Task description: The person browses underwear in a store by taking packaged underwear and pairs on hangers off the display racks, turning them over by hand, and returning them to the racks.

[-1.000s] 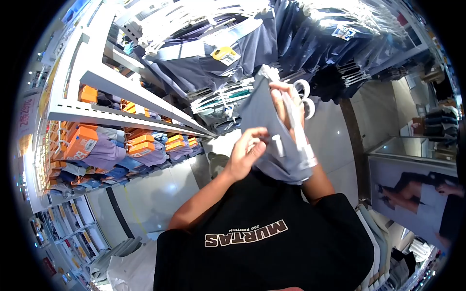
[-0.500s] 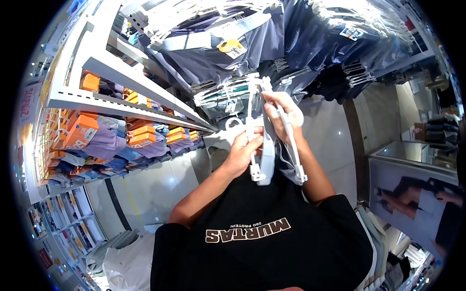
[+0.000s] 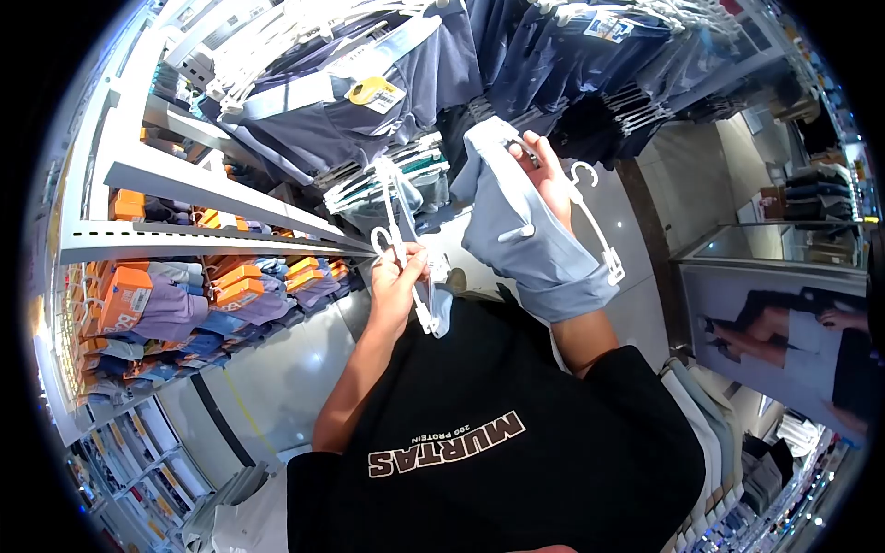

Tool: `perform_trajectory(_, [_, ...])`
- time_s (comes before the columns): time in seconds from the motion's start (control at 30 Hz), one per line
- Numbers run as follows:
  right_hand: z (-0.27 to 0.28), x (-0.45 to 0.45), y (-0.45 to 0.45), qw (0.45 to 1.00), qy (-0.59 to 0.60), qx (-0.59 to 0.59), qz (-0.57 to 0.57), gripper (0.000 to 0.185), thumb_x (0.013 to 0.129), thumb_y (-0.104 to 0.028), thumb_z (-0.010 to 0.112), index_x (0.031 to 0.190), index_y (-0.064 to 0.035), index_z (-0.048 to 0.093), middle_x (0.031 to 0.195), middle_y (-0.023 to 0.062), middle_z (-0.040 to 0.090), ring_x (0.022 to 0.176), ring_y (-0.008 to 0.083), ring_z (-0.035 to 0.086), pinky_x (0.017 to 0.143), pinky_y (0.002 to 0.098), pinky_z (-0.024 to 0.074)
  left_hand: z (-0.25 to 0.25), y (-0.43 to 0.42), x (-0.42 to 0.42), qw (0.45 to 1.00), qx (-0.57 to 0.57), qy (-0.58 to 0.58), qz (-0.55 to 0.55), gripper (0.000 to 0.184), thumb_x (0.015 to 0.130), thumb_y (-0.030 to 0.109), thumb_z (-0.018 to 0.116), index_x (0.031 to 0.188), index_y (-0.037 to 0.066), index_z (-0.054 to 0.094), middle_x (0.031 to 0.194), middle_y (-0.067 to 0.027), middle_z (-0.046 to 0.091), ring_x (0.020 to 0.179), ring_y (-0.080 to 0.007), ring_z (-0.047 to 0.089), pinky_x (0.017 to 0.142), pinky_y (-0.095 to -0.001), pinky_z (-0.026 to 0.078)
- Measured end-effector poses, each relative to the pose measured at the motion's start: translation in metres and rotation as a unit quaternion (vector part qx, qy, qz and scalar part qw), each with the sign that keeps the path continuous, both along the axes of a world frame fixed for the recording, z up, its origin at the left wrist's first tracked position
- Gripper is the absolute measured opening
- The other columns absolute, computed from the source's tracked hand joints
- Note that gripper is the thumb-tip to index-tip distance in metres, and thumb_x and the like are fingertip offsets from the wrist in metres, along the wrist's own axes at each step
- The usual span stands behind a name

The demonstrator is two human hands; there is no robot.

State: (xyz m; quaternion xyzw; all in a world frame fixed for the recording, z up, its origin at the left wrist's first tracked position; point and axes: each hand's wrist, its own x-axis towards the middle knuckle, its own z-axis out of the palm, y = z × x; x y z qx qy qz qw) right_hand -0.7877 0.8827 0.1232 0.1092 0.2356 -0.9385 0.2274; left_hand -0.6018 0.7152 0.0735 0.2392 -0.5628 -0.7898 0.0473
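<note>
A person in a black T-shirt [image 3: 553, 396] is standing in a clothing shop, seen from above, holding hung clothes in both hands. From this angle the chest print is appearing upside down; it is reading "MURTAS" in large letters, with "200 PROTEIN" in small ones.

The left hand [image 3: 393, 288] is pinching a slim white hanger [image 3: 422, 311] between thumb and fingers, its grip pressed together. A small piece of pale blue fabric [image 3: 444, 315] is hanging by the hanger's lower end.

The right hand [image 3: 546, 189] is holding a light blue garment [image 3: 516, 207], its grip bending around the upper edge; the exact pinch is hidden by cloth. The garment is sloping down across the forearm, near the lower left edge of the crowded clothes rack [image 3: 355, 134] and apart from it. A white hanger with a hook [image 3: 597, 221] is running along the garment's right side, its clip end lying against the fabric.

On the rack, dark blue clothes are hanging in packed rows. One is bearing a yellow tag [image 3: 376, 94] with a white label, and another is carrying a blue and white tag [image 3: 609, 26]; their print is too small to read. To the left, orange cards [image 3: 126, 297] are topping purple and blue clothes, their characters blurring. A large poster [image 3: 774, 332] is standing at the right.
</note>
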Motion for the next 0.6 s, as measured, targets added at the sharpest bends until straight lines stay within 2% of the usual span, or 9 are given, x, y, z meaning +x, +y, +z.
perform_trajectory(0.1, [-0.002,-0.001,-0.007,0.994,0.016,0.098,-0.035,0.021,0.101,-0.023,0.056,0.112,-0.0064,0.063,0.091,0.0053,0.064,0.087,0.0156,0.062,0.079,0.0305,0.0523,0.010,0.002,0.000,0.997,0.071,-0.001,-0.023,0.016,0.098,0.016,0.060,0.106,0.002,0.056,0.082,-0.0063,0.063,0.068,-0.0143,0.063,0.065,-0.0270,0.051])
perform_trajectory(0.13, [0.002,0.003,-0.008,0.970,0.104,0.214,-0.042,0.020,0.099,-0.021,0.058,0.111,-0.0064,0.065,0.093,0.0057,0.063,0.088,0.0159,0.061,0.079,0.0300,0.0515,0.015,0.003,-0.001,0.995,0.097,-0.007,-0.026,0.016,0.099,0.016,0.059,0.107,0.002,0.056,0.084,-0.0070,0.063,0.068,-0.0151,0.064,0.064,-0.0272,0.052])
perform_trajectory(0.2, [0.012,0.014,-0.010,0.861,0.273,0.426,-0.051,0.018,0.097,-0.018,0.062,0.109,-0.0064,0.068,0.097,0.0065,0.062,0.089,0.0165,0.060,0.080,0.0291,0.0499,0.028,0.007,-0.004,0.988,0.149,-0.019,-0.028,0.017,0.100,0.016,0.058,0.109,0.003,0.054,0.086,-0.0083,0.064,0.068,-0.0169,0.066,0.062,-0.0276,0.052])
perform_trajectory(0.23, [0.016,0.016,-0.021,0.712,0.440,0.516,-0.183,0.015,0.090,-0.012,0.068,0.104,-0.0071,0.072,0.110,0.0097,0.060,0.097,0.0171,0.057,0.080,0.0291,0.0486,0.026,0.008,-0.006,0.986,0.161,-0.013,-0.034,0.018,0.099,0.019,0.060,0.109,0.005,0.054,0.089,-0.0103,0.065,0.070,-0.0197,0.069,0.058,-0.0276,0.054])
perform_trajectory(0.27, [0.022,0.025,-0.025,0.672,0.439,0.568,-0.184,0.014,0.085,-0.009,0.071,0.099,-0.0094,0.073,0.120,0.0141,0.058,0.105,0.0236,0.056,0.087,0.0355,0.0477,0.029,0.008,-0.009,0.983,0.175,-0.006,-0.060,0.015,0.100,0.016,0.058,0.107,0.004,0.054,0.093,-0.0113,0.064,0.070,-0.0184,0.069,0.058,-0.0245,0.054])
perform_trajectory(0.33, [0.022,0.021,-0.025,0.516,0.559,0.617,-0.202,0.021,0.077,-0.009,0.075,0.098,-0.0123,0.074,0.120,0.0152,0.058,0.113,0.0300,0.054,0.096,0.0390,0.0440,0.030,0.013,-0.014,0.981,0.173,0.009,-0.088,0.015,0.098,0.016,0.061,0.104,0.004,0.054,0.096,-0.0122,0.065,0.071,-0.0188,0.070,0.056,-0.0241,0.054])
perform_trajectory(0.4, [0.015,0.009,-0.029,0.453,0.637,0.605,-0.156,0.021,0.067,-0.004,0.075,0.086,-0.0110,0.070,0.110,0.0098,0.063,0.113,0.0346,0.056,0.100,0.0477,0.0429,0.029,0.019,-0.021,0.986,0.144,0.015,-0.084,0.019,0.093,0.014,0.068,0.101,0.005,0.054,0.100,-0.0114,0.066,0.081,-0.0163,0.069,0.064,-0.0262,0.056])
perform_trajectory(0.5, [0.027,0.007,-0.029,0.413,0.692,0.585,-0.089,0.017,0.067,-0.004,0.073,0.083,-0.0075,0.066,0.098,0.0085,0.065,0.112,0.0332,0.058,0.102,0.0480,0.0436,0.036,0.027,-0.025,0.987,0.138,0.029,-0.071,0.021,0.088,0.007,0.073,0.096,0.005,0.054,0.102,-0.0099,0.066,0.090,-0.0149,0.066,0.074,-0.0293,0.058])
perform_trajectory(0.6, [0.036,0.002,-0.032,0.381,0.721,0.570,-0.099,0.015,0.069,-0.003,0.070,0.083,-0.0075,0.066,0.096,0.0086,0.065,0.109,0.0344,0.059,0.101,0.0473,0.0445,0.028,0.026,-0.026,0.987,0.124,0.045,-0.091,0.018,0.088,0.004,0.071,0.093,0.004,0.054,0.099,-0.0104,0.066,0.087,-0.0162,0.066,0.074,-0.0298,0.058])
